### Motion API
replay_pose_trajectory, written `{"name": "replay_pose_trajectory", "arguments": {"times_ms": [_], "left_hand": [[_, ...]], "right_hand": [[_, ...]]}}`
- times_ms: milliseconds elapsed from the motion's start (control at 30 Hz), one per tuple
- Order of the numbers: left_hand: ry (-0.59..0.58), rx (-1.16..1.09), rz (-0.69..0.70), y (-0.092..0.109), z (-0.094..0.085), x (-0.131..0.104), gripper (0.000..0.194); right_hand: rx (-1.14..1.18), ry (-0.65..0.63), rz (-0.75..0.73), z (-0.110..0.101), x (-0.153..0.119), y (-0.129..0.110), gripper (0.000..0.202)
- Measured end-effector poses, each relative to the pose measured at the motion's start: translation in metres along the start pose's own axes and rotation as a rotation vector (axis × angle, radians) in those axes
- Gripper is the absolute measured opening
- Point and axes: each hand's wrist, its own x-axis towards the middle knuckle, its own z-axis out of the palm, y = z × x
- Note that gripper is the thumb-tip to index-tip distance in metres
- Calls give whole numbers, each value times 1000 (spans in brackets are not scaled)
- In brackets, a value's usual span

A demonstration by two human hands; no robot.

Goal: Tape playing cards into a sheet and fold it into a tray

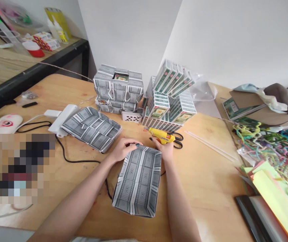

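An open tray made of grey-patterned playing cards (138,178) lies in front of me on the table, its long side running away from me. My left hand (123,149) is closed on its far left corner, thumb along the rim and other fingers partly hidden. Just beyond the tray's far right corner, my right hand (165,149) grips a yellow glue gun (160,134), nozzle pointing left. Black-handled scissors (178,140) lie right beside the gun. A second card tray (93,129) rests to the left, tilted against a white power strip (64,119).
Behind stand a card-covered box (118,85) and stacked green-and-white card packs (159,104). Clear glue sticks (209,144) lie to the right, near colourful yarn-like strands (267,144) and yellow paper (277,191). A black cord (78,161) crosses the table at left.
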Motion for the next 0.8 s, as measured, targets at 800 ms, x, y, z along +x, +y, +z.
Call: {"name": "replay_pose_trajectory", "arguments": {"times_ms": [800], "left_hand": [[-5, 19, 7, 10, -1, -1, 25]], "right_hand": [[-135, 130, 23, -4, 0, 12, 21]]}}
